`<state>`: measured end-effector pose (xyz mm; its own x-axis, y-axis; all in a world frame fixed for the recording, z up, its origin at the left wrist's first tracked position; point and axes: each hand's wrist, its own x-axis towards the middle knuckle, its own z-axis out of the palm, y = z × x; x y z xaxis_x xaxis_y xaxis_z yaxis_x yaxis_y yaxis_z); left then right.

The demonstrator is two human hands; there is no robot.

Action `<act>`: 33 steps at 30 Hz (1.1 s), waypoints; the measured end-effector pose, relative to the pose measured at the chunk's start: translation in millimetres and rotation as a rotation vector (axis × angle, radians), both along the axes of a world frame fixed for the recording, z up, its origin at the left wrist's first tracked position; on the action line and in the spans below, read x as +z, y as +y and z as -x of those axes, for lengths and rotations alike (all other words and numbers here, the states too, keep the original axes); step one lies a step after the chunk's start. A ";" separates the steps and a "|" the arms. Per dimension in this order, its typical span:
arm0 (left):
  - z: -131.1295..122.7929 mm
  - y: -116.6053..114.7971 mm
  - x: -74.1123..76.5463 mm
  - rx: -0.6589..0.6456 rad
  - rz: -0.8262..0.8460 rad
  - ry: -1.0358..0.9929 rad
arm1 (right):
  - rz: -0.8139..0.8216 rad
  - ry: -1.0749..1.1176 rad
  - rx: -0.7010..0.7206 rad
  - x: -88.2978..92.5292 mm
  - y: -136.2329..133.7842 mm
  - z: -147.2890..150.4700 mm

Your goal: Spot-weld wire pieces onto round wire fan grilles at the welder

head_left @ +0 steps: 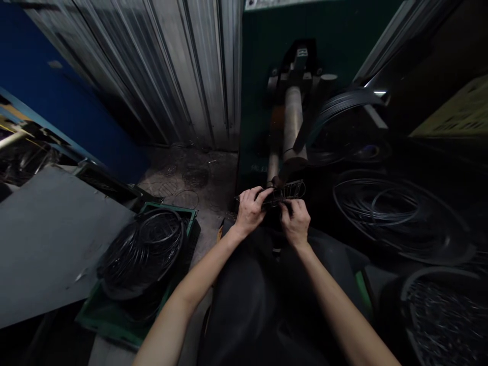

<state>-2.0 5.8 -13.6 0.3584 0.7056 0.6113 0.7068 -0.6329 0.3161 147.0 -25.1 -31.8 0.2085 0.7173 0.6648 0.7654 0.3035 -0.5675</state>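
Both my hands meet in the middle of the view, over my dark-clothed lap. My left hand (pixel 250 207) is closed around the near end of a small dark wire frame (pixel 286 192). My right hand (pixel 296 219) pinches the same wire frame from below and the right. The frame's looped end points away, toward the base of a grey metal roller (pixel 293 122) on a machine ahead. Which wires my fingers press is too dim to tell.
A green crate (pixel 114 317) at lower left holds black wire coils (pixel 143 251). More wire coils (pixel 396 208) lie at right, and a dark tub of small metal parts (pixel 442 315) at lower right. A grey board (pixel 46 239) is at left, corrugated metal wall (pixel 160 66) behind.
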 end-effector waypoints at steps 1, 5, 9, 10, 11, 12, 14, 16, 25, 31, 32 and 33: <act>0.0 0.2 -0.5 0.000 -0.006 0.000 | -0.004 0.001 -0.003 -0.6 0.2 0.3; -0.4 -0.1 -1.0 0.001 0.014 0.012 | -0.035 -0.011 -0.014 -2.3 0.6 0.8; -1.0 -0.8 -0.2 0.007 0.008 0.001 | -0.036 -0.009 -0.013 -3.1 1.1 0.9; -1.1 -0.9 0.1 0.007 0.006 0.000 | -0.033 -0.007 -0.014 -3.3 1.2 1.0; -1.2 -1.0 0.5 0.006 0.008 0.001 | -0.033 -0.005 -0.016 -3.4 1.2 1.0; -1.2 -1.2 1.0 0.006 0.014 0.003 | -0.036 -0.005 -0.018 -3.5 1.3 1.1; -1.0 -1.5 1.8 0.006 0.028 0.005 | -0.041 -0.006 -0.020 -3.6 1.1 1.4; -0.5 -1.9 2.3 0.005 0.037 0.002 | -0.046 -0.006 -0.021 -3.5 0.6 1.8; -1.4 -0.2 3.9 0.012 0.012 -0.053 | -0.052 0.037 -0.029 -1.8 1.5 5.8; 7.2 -8.1 -1.3 0.014 0.019 0.024 | 0.047 0.014 -0.115 9.3 -46.9 -22.7; 11.5 -9.0 -6.8 0.036 0.015 0.012 | 0.083 0.001 -0.163 9.5 -62.8 -39.0; 16.1 -9.1 -13.8 0.060 0.016 -0.013 | 0.126 -0.012 -0.224 8.2 -80.2 -59.6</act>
<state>-18.1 -3.2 -27.4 0.3074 0.7354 0.6039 0.7389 -0.5844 0.3355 206.6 -105.2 -23.6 0.3645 0.7313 0.5765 0.8124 0.0528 -0.5806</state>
